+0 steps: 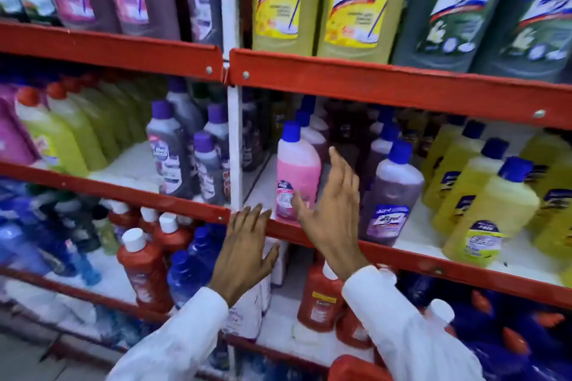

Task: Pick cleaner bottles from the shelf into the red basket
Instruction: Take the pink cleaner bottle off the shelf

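Red-edged store shelves [371, 80] packed with cleaner bottles fill the view. On the middle shelf, right of the white upright [234, 145], a pink bottle [297, 173] with a blue cap is stood upright near the front edge, with a purple bottle [390, 195] just to its right. The right hand [329, 213] is held open between these two, fingers spread, gripping nothing. The left hand [244, 250] is laid open against the shelf edge, empty. A red basket [356, 370] rim is seen at the bottom, partly hidden.
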